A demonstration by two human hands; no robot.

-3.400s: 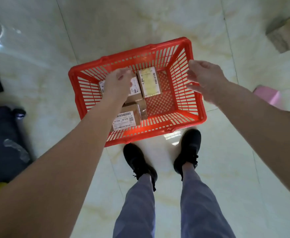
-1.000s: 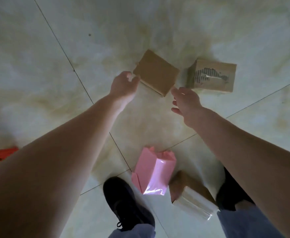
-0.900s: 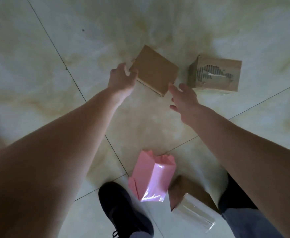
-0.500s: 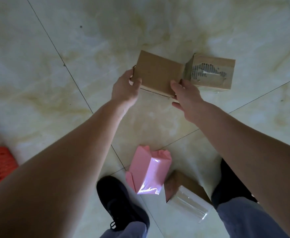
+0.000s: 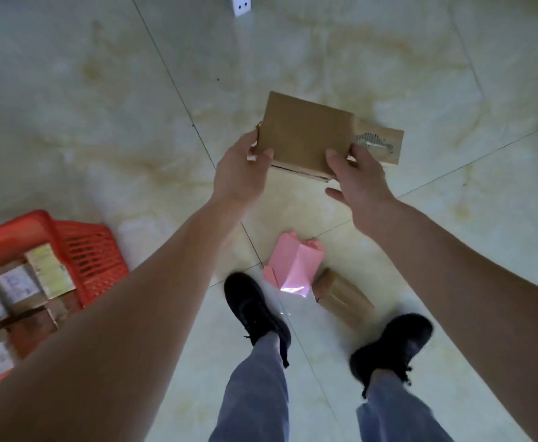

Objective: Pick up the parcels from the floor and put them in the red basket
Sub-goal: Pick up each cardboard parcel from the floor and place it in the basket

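Legs: two legs in grey-blue trousers and black shoes [image 5: 254,309] stand on the pale tiled floor [image 5: 85,106] at the bottom of the view.
Red basket: the red basket [image 5: 79,250] stands at the left edge, beside the left forearm; only a part of it shows. Several labelled parcels [image 5: 49,271] lie inside it, blurred.
Small brown box: a small brown box [image 5: 342,296] lies on the floor just in front of the right shoe, tilted.
Pink parcel: a pink parcel [image 5: 293,266] lies on the floor between the two feet and a little ahead of them, touching or almost touching the small brown box; I cannot tell which.
Left hand: the left hand [image 5: 240,173] grips the left edge of the flat brown parcel [image 5: 302,135]; the thumb lies on the top face and the fingers go under, hidden.
Right hand: the right hand [image 5: 355,177] holds the right near corner of the same parcel; the thumb is on top, the other fingers curl at its side and below.
Flat brown parcel: it is held in both hands, above the floor, and is not in the basket.
Printed box: a brown box with a dark print [image 5: 379,145] lies on the floor behind the held parcel, partly covered by it.
White object: a small white object [image 5: 241,4] is at the far top edge; too small to tell what it is.
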